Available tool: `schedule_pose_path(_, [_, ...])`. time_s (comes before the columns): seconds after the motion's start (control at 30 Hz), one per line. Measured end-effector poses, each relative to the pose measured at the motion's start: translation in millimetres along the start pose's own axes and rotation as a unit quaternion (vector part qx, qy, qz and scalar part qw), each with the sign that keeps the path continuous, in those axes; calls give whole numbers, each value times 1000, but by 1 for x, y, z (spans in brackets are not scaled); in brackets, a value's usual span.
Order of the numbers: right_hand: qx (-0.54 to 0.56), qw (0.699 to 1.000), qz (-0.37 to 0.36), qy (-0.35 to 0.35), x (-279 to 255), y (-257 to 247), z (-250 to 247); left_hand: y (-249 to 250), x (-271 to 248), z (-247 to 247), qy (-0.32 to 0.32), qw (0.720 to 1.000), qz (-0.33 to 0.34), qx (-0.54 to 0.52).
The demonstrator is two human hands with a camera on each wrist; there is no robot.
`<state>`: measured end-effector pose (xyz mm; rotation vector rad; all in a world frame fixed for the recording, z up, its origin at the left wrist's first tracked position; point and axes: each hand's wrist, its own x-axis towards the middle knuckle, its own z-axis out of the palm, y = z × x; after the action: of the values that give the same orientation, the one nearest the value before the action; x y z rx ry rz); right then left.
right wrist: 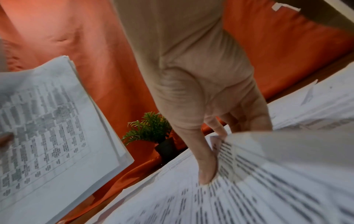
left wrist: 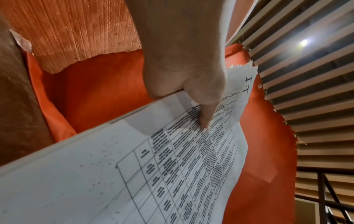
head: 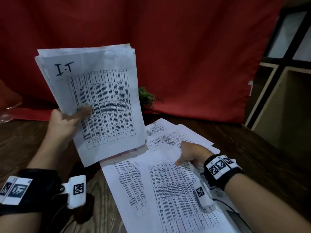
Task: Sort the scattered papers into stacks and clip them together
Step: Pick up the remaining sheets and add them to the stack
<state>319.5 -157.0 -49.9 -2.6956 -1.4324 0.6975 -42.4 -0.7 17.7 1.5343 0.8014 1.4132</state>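
Behind everything, a red cloth backdrop [head: 185, 47] was hung, and a wooden table [head: 25, 142] was laid out below it, pretty dark overall. Over on the right side of that table, a messy spread of loose printed sheets [head: 151, 190] was fanned out, overlapping each other, some pushed back toward the cloth.

Up above the table's left half, a thick stack of papers [head: 107, 101] was held tilted in the air, with "I.T" handwritten on the top page over a printed grid. It was gripped at its lower left edge by the left hand [head: 65, 120], thumb pressed flat on the front page and the other fingers tucked behind, so most of the stack stuck up and to the right of the grip.

One of the loose sheets was pinched near its upper right edge by the right hand [head: 190, 153], thumb on top, fingers curled under the lifted edge.

A small green plant [head: 145, 96] in a dark pot was parked by the backdrop, partly hidden behind the raised stack.
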Motion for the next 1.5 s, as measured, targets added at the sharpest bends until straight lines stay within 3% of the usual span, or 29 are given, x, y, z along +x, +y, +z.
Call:
schedule_pose_path(0.13, [51, 998, -22, 31, 9, 5, -1, 6, 6, -10, 1, 1000, 14, 6])
schedule_pose_path(0.3, [116, 988, -97, 29, 4, 25, -44, 5, 10, -21, 6, 999, 51, 18])
schedule_pose_path(0.4, [33, 992, -122, 9, -7, 38, -79, 7, 9, -29, 5, 999, 42, 1])
schedule_pose_path(0.53, [-144, 986, -66, -47, -7, 45, -105, 11, 8, -29, -3, 1000, 19, -3])
schedule_pose_path(0.67, [-162, 981, -93, -60, -6, 36, -90, 11, 9, -22, -1, 1000, 5, 1])
schedule_pose_path(0.87, [-122, 982, -144, -9, 17, 18, -40, 7, 11, -8, -10, 1000, -18, -17])
schedule_pose_path(1.03, [-72, 987, -140, 23, 32, 6, -23, 2, 9, 1, -35, 999, -24, -21])
schedule_pose_path(1.33, [-23, 995, -98, -18, 46, -2, -22, -12, 10, 6, -53, 998, -31, -5])
schedule_pose_path(1.5, [6, 984, -180, 11, 28, -8, -46, -21, 12, 3, -35, 999, -37, -2])
